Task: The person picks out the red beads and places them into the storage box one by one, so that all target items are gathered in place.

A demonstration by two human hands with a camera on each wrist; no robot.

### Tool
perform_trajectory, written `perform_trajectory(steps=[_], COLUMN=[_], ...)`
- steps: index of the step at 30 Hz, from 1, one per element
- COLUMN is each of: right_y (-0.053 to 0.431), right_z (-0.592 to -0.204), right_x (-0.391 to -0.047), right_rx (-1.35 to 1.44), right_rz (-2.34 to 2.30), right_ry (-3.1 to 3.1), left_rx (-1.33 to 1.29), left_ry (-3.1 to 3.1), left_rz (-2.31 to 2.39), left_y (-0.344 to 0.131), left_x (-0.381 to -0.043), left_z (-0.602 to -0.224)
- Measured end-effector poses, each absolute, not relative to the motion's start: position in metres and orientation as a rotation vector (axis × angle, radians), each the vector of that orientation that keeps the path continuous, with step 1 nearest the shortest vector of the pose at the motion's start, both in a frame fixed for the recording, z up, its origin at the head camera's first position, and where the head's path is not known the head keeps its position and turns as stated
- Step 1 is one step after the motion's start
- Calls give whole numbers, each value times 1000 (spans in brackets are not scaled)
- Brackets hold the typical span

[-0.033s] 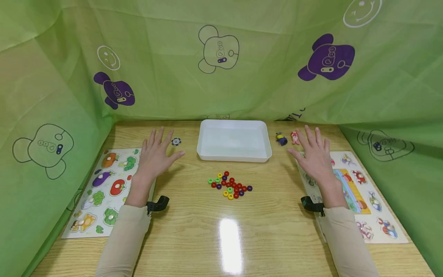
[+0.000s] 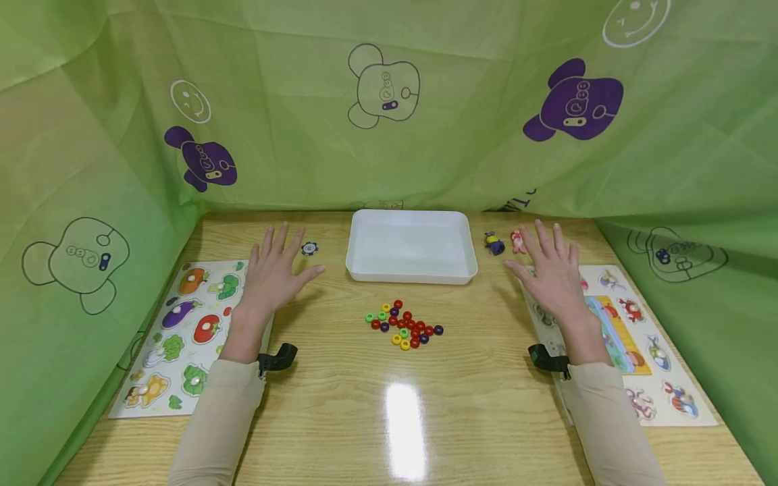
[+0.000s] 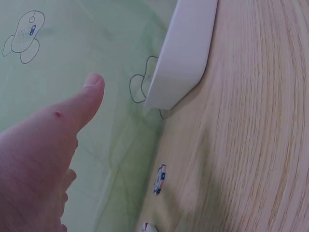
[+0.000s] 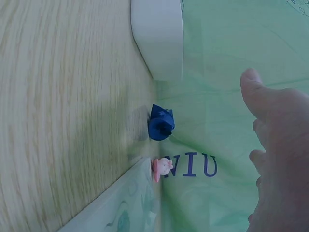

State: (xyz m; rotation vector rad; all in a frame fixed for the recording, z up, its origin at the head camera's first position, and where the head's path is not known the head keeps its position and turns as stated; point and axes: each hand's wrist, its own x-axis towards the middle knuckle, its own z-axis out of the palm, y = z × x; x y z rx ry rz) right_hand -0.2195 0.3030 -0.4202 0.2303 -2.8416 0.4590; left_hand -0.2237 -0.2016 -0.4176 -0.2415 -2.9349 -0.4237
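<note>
Veg board [image 2: 193,352]: lay flat at far left, partly hidden by the left arm in head view.
Left hand [image 2: 270,277]: released, raised above the table [image 2: 340,418], fingers spread, thumb toward the tray.
Chip [image 2: 309,248]: on table, just right of the left fingertips in head view.
Tray [image 2: 412,277]: white, centre, near the green curtain [image 2: 292,155].
Rings [image 2: 410,325]: red, yellow, green, purple; loose cluster on table, person's side of tray.
Blue figure [image 2: 495,244]: on table, between tray and pink figure.
Pink figure [image 2: 518,241]: near the right fingertips in head view.
Right hand [image 2: 553,277]: released, raised, fingers spread, thumb toward tray.
Sea board [image 2: 653,385]: flat at far right, partly hidden by the right arm.
</note>
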Motion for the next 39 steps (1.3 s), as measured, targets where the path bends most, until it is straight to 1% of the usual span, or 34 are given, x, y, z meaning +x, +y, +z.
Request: perform_trajectory(steps=[11,17,24,30,34,39], right_y=[307,302,277,248,230,208], right_z=[-423,-417,-403,-396,-397,-407], right_x=[-219,-220,-214,-203,-194,-183], right_rx=[232,304,459,616,740,875], right_rz=[448,477,471,469,487,506], right_ry=[-2881,-2846,-2799,-2767,-2775,-2839], left_rx=[-245,-273,-326,-402,-460,-488], left_ry=[-2934,-2928,-2925,-2970,-2988,-2989], left_rz=[-436,-451,-490,-563,-642,-715], left_y=[-203,-199,-186,-162,-146,-130], left_x=[-220,-223,-229,-238,-245,-251], left_z=[-419,-421,-424,-435,-440,-446])
